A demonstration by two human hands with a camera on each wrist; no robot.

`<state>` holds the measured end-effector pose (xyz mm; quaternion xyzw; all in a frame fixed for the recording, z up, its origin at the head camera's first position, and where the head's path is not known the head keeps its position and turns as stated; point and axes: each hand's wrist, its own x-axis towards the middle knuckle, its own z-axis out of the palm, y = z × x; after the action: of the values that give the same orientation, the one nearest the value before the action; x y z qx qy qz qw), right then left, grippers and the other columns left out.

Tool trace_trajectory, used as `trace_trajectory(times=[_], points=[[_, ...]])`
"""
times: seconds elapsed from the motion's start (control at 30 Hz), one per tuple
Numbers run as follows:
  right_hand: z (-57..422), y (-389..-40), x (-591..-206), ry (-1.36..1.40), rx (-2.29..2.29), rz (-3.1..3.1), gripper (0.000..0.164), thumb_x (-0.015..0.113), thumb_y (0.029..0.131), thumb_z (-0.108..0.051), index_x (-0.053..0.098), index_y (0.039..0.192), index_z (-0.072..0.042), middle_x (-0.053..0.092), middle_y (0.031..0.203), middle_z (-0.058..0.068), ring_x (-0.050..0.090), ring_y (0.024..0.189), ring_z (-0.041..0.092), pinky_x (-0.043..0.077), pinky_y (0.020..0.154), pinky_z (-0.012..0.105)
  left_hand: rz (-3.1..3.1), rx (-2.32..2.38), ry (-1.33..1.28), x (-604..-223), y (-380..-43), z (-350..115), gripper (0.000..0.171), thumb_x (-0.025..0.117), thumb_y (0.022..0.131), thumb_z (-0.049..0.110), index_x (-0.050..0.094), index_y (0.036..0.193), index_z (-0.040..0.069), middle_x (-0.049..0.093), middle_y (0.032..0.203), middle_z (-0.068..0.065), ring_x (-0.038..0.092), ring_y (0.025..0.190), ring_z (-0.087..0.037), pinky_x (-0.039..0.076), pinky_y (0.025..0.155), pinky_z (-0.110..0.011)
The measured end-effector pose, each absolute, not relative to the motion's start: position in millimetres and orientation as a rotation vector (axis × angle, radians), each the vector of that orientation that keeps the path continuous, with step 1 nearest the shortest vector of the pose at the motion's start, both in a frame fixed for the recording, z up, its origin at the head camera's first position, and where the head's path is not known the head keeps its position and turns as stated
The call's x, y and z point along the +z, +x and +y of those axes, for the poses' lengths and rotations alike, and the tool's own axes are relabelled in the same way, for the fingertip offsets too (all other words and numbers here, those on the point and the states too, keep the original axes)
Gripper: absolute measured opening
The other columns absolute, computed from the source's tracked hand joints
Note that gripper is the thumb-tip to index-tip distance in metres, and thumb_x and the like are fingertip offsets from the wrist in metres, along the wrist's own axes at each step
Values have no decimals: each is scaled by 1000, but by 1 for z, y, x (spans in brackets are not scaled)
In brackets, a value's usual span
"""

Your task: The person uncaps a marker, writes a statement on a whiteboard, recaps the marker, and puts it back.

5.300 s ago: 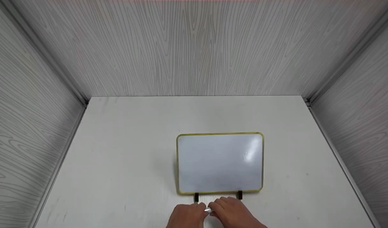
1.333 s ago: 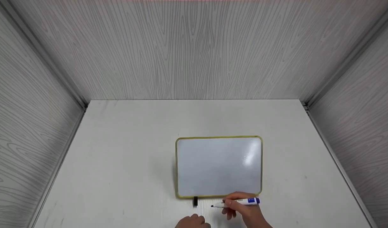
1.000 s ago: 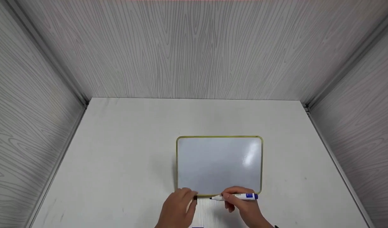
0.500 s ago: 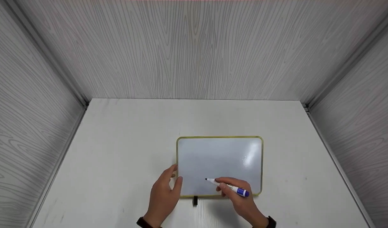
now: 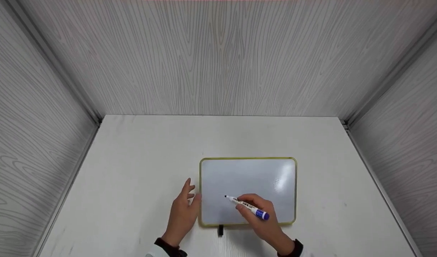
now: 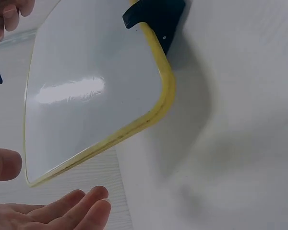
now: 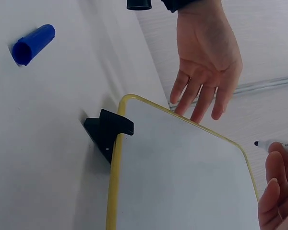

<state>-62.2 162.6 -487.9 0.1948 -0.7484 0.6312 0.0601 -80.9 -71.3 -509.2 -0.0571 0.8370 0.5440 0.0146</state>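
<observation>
A whiteboard (image 5: 247,178) with a yellow frame leans upright on black stand feet, one foot (image 5: 220,230) showing below it in the head view. My right hand (image 5: 264,219) pinches a whiteboard marker (image 5: 252,208) with a blue end, its dark tip bare. That tip points left in front of the board; both wrist views show it apart from the surface. Beside the board's left edge is my left hand (image 5: 182,214), fingers spread and holding nothing. In the left wrist view the thumb and fingers (image 6: 81,208) lie around the frame's corner without a visible grip.
A blue marker cap (image 7: 33,45) lies on the table in the right wrist view, in front of the board. A black stand foot (image 7: 110,127) clasps the board's lower edge there. Wood-grain panels (image 5: 218,57) wall the table (image 5: 132,160) at the back and sides.
Both hands were together at the marker; now it is uncapped in my right hand, raised and shifted left before the board. My left hand has moved up to the board's left edge.
</observation>
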Motion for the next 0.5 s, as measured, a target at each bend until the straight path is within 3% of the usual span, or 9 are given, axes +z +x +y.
trace_trajectory(times=[0.17, 0.33, 0.5], points=[[153, -63, -475, 606, 1849, -2239, 15, 67, 83, 3, 65, 98, 2, 68, 91, 13, 67, 79, 18, 55, 63, 29, 2550, 1776, -223, -512, -85, -72, 55, 50, 97, 34, 37, 145, 11, 56, 128, -10, 57, 111, -22, 45, 91, -44], [141, -68, -466, 665, 1787, -2198, 13, 68, 82, 4, 66, 95, 2, 68, 85, 11, 60, 65, 14, 51, 55, 29, 2560, 1821, -183, -515, -89, -71, 43, 48, 99, 22, 46, 139, 7, 61, 120, -10, 57, 111, -24, 44, 93, -44], [129, -75, -467, 738, 1654, -2173, 18, 71, 79, 4, 68, 96, 1, 68, 84, 8, 60, 65, 15, 50, 56, 28, 2579, 1840, -181, -517, -92, -67, 36, 50, 98, 15, 53, 133, 7, 63, 118, -10, 59, 107, -22, 47, 90, -43]])
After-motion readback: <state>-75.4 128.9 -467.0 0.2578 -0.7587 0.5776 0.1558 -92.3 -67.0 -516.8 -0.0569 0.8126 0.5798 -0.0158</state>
